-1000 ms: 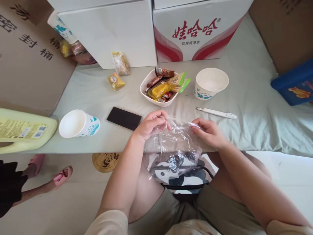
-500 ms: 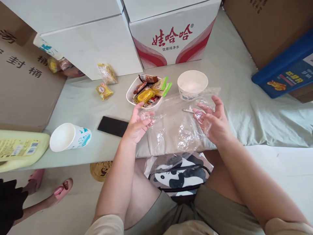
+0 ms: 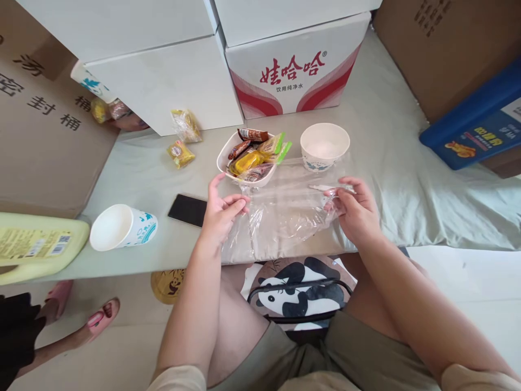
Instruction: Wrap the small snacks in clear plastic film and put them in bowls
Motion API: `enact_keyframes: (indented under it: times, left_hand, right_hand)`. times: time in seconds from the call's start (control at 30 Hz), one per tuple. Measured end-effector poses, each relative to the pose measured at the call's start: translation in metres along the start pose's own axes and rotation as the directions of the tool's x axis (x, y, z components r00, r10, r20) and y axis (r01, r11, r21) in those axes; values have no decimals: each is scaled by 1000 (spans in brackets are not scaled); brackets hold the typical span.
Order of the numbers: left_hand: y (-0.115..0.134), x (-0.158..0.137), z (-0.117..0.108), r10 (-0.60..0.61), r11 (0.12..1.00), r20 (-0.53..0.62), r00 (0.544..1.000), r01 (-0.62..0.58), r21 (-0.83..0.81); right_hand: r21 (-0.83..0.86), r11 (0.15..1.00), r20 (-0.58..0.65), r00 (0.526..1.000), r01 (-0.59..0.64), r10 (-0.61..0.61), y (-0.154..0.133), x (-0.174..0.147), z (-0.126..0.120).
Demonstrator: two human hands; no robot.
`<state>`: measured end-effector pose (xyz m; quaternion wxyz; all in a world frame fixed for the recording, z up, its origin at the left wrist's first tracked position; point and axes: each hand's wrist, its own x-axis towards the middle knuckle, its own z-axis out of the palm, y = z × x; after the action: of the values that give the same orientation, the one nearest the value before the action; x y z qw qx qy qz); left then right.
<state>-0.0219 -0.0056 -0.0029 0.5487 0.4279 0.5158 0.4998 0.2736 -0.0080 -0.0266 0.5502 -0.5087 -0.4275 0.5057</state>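
"In the head view, what have your hands got?"

"My left hand has thumb and forefinger closed on one side of a clear plastic film; my right hand pinches the other side. The film spreads between them over the front of the cloth-covered bench."

"What can you read?"

"The white-and-red box says 娃哈哈 with ®, and 饮用纯净水 beneath. The brown carton shows 汤 and 密封桶. I can't make out the yellow characters on the blue container, and the print on the pale yellow bottle is too small."

"Anything covered?"

"Film veils the front of the snack bowl and crosses the white stick, whose right end my right hand hides. My left hand covers one end of the black phone. At the left edge, a person in pink slippers is cut off."
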Motion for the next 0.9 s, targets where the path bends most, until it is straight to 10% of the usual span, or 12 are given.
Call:
enact_keyframes:
  times: [0.33,0.53,0.7,0.9]
  left_hand:
    - [-11,2,-7,372,715,73,925,-336,613]
    - [-1,-3,-5,441,760,9,898,-378,529]
    - [-4,-7,-6,467,767,27,884,-420,485]
    - [-6,-10,1,436,794,-14,900,-378,477]
  right_hand:
    - [-532,815,56,970,229,-237,1,2,-3]
    - [-667,652,-25,864,361,-503,-5,-7,0]
    - [-439,751,238,869,494,-433,-9,-10,-2]
    - [-36,998,155,987,49,-42,-10,-11,3]
